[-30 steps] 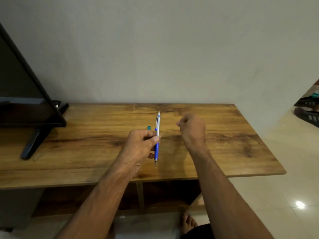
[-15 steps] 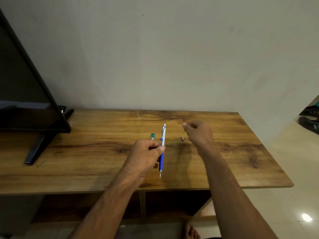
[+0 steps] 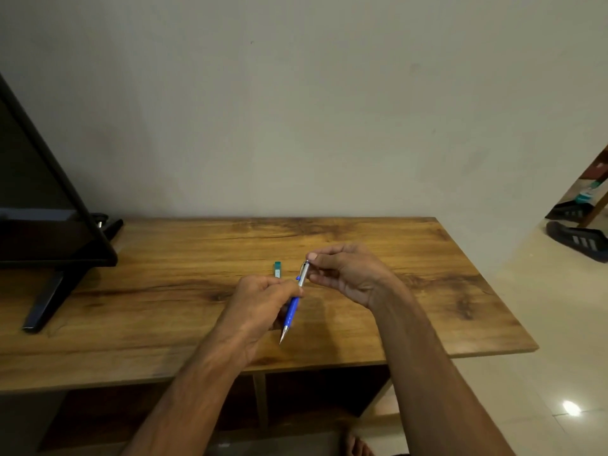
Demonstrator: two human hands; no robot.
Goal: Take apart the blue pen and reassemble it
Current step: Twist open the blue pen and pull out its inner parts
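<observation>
Blue pen (image 3: 293,308) between left hand (image 3: 260,299) and right hand (image 3: 352,274)

The pen (image 3: 293,304) at the centre of the frame has a blue lower half, a silver upper half and a silver tip. Just left of its top lies a small piece (image 3: 277,269), green with a pale end. The table (image 3: 158,291) is warm brown wood with a dark grain pattern, some streaks and knots almost black. The wall (image 3: 312,110) in the upper half is plain grey-beige. At the left edge the TV (image 3: 36,205) is black, with a black stand. The floor (image 3: 559,373) at the lower right is cream tile with one white light spot. At the right edge, the sandals (image 3: 577,238) are black with white stripes.
</observation>
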